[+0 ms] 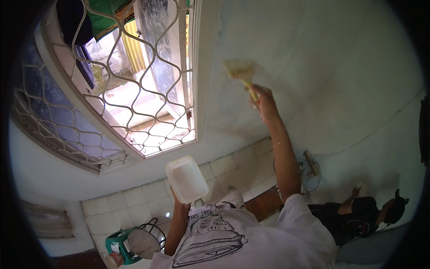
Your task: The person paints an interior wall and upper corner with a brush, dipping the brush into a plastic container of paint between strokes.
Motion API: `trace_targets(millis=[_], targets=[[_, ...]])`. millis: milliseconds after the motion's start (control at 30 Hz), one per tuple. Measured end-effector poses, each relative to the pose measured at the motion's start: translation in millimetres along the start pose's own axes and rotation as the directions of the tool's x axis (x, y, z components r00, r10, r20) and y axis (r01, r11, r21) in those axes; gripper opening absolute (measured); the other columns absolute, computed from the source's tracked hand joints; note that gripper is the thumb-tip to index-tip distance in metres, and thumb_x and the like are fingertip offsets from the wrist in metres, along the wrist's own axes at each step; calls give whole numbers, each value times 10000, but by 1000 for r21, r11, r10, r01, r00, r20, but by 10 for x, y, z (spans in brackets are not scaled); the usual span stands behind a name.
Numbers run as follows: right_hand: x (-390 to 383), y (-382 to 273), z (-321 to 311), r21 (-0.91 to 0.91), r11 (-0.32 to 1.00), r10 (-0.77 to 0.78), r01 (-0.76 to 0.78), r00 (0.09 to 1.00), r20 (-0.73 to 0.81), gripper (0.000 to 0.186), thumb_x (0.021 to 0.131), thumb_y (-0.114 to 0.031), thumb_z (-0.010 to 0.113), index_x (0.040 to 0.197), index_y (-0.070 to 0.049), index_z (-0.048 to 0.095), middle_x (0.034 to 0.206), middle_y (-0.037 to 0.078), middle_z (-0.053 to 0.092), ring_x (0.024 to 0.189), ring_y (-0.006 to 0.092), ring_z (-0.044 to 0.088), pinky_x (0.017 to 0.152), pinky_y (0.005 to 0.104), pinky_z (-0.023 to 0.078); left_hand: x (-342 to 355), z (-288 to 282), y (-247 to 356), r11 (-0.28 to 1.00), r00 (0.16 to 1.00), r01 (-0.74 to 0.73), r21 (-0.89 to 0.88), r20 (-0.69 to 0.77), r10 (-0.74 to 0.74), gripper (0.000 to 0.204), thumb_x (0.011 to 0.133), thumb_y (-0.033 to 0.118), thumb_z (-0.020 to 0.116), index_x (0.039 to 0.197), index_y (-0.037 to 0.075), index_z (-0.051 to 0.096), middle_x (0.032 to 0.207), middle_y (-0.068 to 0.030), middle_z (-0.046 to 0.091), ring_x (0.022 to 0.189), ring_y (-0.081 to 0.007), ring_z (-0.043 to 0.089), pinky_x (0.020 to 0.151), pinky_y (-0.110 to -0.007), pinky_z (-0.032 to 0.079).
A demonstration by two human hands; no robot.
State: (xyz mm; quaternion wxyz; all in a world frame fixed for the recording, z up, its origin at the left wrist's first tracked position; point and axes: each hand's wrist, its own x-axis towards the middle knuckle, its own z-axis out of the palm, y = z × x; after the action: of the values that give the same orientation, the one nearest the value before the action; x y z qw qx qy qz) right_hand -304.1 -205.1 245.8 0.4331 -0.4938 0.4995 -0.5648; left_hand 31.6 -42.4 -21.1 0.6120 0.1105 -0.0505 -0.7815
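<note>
My right hand (264,102) is raised against the pale wall and closed round the handle of a wide paintbrush (242,71). The brush's yellowish bristles are slightly blurred and lie at or close to the wall surface, to the right of the window; whether they touch it I cannot tell. Low in front of my chest, my left hand (180,207) holds a white, shallow rectangular plastic tub (187,179) from beneath. Most of its fingers are hidden by the tub. The tub's inside looks white, and what it contains is hard to make out.
A window with a curved metal grille (154,49) fills the upper left. On the tiled floor (152,193) stand a round-topped stool (144,242), a green container (117,240) and a paper cup (114,260). Right, a bucket (310,175) sits near another person in black (358,215).
</note>
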Motion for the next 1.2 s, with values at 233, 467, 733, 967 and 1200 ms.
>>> trace_targets(millis=[233,467,733,967,1200], targets=[[100,290,58,46,996,-78,78,997,-10,391,1022,-458,530,955,-87,636,559,-35,450,430,56,370,406,242,280,232,-162,-119,990,994,-110,90,35,107,588,1021,456,492,1510,142,404,1457,-99,525,1274,-301,567,1015,-513,530],[-195,3086,24,-150,924,366,-350,926,96,445,1038,-493,465,979,-75,607,555,-16,487,426,85,429,404,268,361,270,-16,-251,977,982,-183,108,-17,186,569,1020,416,517,1500,129,414,1433,-103,546,1245,-289,591,987,-486,558],[-356,3880,-131,-12,738,662,-675,720,207,321,1001,-334,493,1016,-30,594,677,44,589,544,119,535,509,271,447,198,42,-686,985,984,-157,74,-76,163,574,1016,416,524,1499,127,414,1432,-104,545,1245,-290,588,992,-487,551],[-37,2104,-35,115,870,397,-480,820,413,377,1037,-359,532,1100,4,615,655,40,578,519,87,512,482,243,379,235,163,-1038,969,965,-227,97,-110,237,578,1012,415,531,1498,125,413,1432,-106,543,1246,-291,585,995,-488,545],[-23,573,-180,182,983,-49,-25,920,389,384,1068,-387,475,1165,-31,582,619,23,557,482,57,457,466,221,365,326,303,-1333,956,950,-273,111,-127,286,582,1008,415,537,1497,123,413,1431,-107,542,1247,-292,582,999,-489,540]])
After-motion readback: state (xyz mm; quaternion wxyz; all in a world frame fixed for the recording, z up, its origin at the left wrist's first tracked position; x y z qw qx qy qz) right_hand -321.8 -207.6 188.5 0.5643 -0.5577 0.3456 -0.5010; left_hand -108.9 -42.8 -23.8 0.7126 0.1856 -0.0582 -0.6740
